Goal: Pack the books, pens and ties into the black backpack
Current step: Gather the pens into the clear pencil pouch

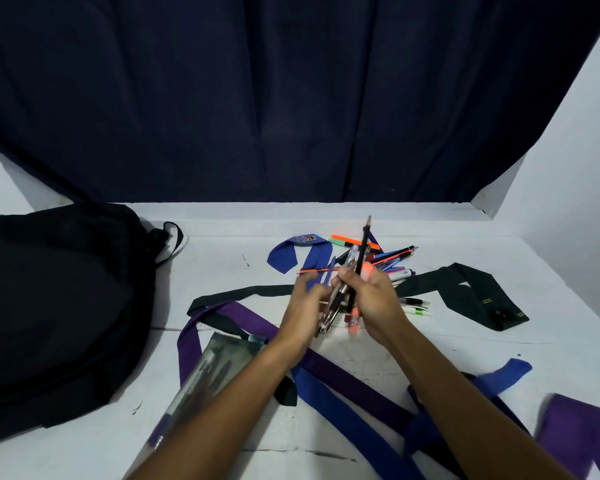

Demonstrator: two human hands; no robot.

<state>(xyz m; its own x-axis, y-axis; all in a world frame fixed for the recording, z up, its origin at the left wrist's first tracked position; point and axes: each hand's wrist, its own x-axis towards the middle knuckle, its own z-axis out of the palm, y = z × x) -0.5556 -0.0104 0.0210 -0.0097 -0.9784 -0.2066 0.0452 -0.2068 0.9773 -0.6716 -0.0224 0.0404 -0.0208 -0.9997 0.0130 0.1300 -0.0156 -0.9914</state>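
Mid-way through the pen step, judging by the layout: both hands raised over the white counter (pixel 326 427), right of the black fabric backpack (pixel 59 306). Left hand (pixel 303 306) curled, grip closed round a bundle of pens and pencils (pixel 342 289), dark, clear and blue barrels bunched together. Right hand (pixel 374 299) likewise closed on the same bundle, pinching a black pencil and an orange highlighter standing upright. More loose pens (pixel 395 259) heaped on the counter beyond the hands, farther from the backpack; a few more just right of them. Ties scattered and not yet packed: a purple fabric tie (pixel 343 372), a blue tie (pixel 298 258) and a dark green tie (pixel 465 289), all right of the backpack. A clear plastic pouch (pixel 205 368) beneath the left forearm, near the backpack. No books visible. Backpack opening not discernible. Next, probably: squaring the bundle into one firm hold, then carrying it left toward the pouch or backpack without dropping strays.
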